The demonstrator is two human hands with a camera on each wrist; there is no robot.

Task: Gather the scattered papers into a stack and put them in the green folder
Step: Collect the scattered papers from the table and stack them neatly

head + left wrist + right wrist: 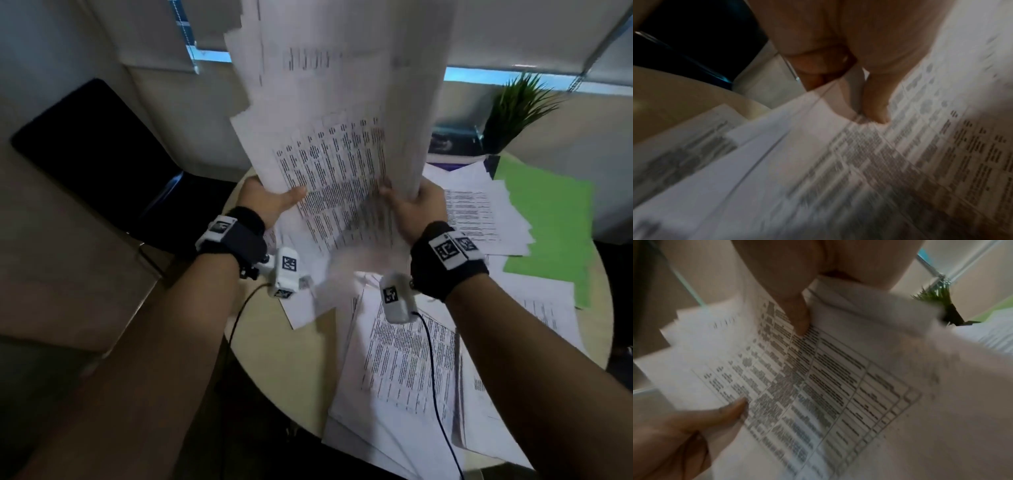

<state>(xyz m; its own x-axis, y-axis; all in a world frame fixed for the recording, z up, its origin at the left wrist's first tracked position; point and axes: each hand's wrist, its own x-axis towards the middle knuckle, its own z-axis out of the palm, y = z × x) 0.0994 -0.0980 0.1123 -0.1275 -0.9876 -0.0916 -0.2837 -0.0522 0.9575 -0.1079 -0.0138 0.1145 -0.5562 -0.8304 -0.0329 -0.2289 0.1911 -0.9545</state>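
Note:
I hold a tall sheaf of printed papers (339,113) upright above the round table, its sheets uneven along the left edge and blurred at the bottom. My left hand (270,200) grips its left side, thumb across the printed front (875,104). My right hand (416,202) grips the right side, thumb on the table of text (797,318). The same sheaf fills the right wrist view (818,386), where the left hand (694,426) shows at lower left. More loose papers (407,363) lie on the table. The green folder (551,226) lies at the right, partly under sheets.
The round beige table (274,353) has a bare patch at its near left. A potted green plant (517,109) stands at the back right by the window. A black chair (96,150) stands to the left. Cables hang from both wrist cameras.

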